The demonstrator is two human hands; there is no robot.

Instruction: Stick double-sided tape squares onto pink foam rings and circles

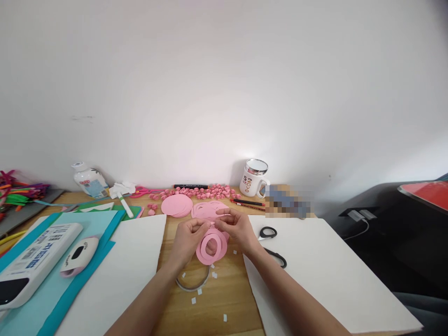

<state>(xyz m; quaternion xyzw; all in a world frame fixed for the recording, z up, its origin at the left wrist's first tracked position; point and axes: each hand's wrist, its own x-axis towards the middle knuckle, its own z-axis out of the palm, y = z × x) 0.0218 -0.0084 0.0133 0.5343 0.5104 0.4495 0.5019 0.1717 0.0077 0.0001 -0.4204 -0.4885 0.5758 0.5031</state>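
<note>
My left hand (186, 239) and my right hand (240, 229) meet above the wooden tabletop. Fingers and thumbs of both are pinched together on the upper end of a pink paper spiral (201, 252). Its flat loops hang below my fingertips, and the exact bit between them is mostly hidden. Just behind lie a heap of cut pink paper pieces (203, 208) and a stack of pink paper circles (177, 205). Below the spiral is a thin tape ring (192, 288) with several tiny white paper squares (193, 301) around it. Black-handled scissors (276, 256) lie right of my right hand.
Rolled pink paper flowers (220, 191) line the wall beside a white mug (249, 181) and pencils (249, 202). White sheets (325, 270) flank the hands. At left are a white device (45, 256), a smaller one (80, 255), a bottle (89, 180) and pink scissors (142, 191).
</note>
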